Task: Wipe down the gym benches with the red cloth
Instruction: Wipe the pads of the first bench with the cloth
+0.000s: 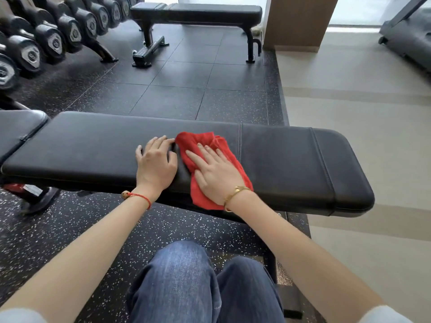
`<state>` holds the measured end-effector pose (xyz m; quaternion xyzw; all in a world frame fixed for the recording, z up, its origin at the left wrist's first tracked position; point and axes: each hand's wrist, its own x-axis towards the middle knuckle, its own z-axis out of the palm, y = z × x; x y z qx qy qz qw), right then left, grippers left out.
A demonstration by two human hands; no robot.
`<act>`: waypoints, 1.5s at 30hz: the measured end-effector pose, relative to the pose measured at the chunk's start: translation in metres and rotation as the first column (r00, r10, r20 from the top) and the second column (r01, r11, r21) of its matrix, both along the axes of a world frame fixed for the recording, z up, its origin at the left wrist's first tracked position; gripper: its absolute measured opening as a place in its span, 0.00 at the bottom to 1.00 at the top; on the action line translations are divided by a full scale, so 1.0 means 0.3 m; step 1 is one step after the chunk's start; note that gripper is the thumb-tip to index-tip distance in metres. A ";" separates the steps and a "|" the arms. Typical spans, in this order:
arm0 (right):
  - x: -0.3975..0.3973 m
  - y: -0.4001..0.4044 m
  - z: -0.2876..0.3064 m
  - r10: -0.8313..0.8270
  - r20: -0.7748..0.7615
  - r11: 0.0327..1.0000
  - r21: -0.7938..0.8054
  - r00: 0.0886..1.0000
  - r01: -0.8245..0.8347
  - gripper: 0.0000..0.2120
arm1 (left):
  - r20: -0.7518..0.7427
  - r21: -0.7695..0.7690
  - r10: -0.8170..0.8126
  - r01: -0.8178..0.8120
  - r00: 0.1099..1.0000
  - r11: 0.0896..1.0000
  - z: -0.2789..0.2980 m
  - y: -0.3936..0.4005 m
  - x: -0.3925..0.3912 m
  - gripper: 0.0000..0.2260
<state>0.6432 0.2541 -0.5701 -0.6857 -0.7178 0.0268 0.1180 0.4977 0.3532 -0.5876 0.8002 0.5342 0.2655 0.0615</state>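
A black padded gym bench [291,164] runs across the view in front of me. The red cloth [198,142] lies crumpled on its middle, hanging a little over the near edge. My right hand [217,170] presses flat on the cloth with fingers spread. My left hand [155,163] rests on the bare pad just left of the cloth, fingers slightly bent, holding nothing. A second black bench [198,11] stands at the far side of the floor.
A rack of dumbbells [53,36] lines the far left. A wooden pillar [298,22] stands at the back right, with a treadmill [408,36] beyond it. Dark rubber tiles cover the floor; pale flooring lies to the right. My knees are below the bench.
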 end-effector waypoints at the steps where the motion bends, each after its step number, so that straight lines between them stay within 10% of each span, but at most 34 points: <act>1: 0.041 -0.025 0.002 -0.024 0.010 1.000 0.006 1.000 0.024 0.27 | 0.002 -0.002 -0.004 0.004 1.000 1.000 -0.001 0.002 -0.004 0.17; 9: 0.326 0.104 0.052 -0.353 0.037 0.932 -0.072 0.935 0.355 0.26 | -0.018 0.012 -0.002 0.002 1.000 1.000 0.000 -0.007 0.008 0.17; 18: 0.155 -0.066 0.013 -0.056 -0.002 0.998 0.011 0.998 0.056 0.26 | -0.021 0.023 -0.008 0.008 1.000 1.000 0.001 0.000 -0.003 0.17; 28: 0.484 -0.073 0.041 -0.447 0.002 0.894 -0.032 0.894 0.447 0.25 | -0.037 0.018 0.001 0.000 0.999 1.000 0.011 -0.015 0.008 0.17; 38: 0.292 -0.178 0.017 -0.172 -0.036 0.985 0.022 0.984 0.173 0.27 | -0.081 -0.030 -0.009 0.006 0.997 1.000 0.009 -0.029 0.002 0.20; 45: 0.501 -0.175 0.040 -0.457 -0.012 0.889 -0.034 0.890 0.456 0.26 | -0.107 -0.015 -0.077 0.076 0.991 0.997 0.036 -0.041 0.010 0.17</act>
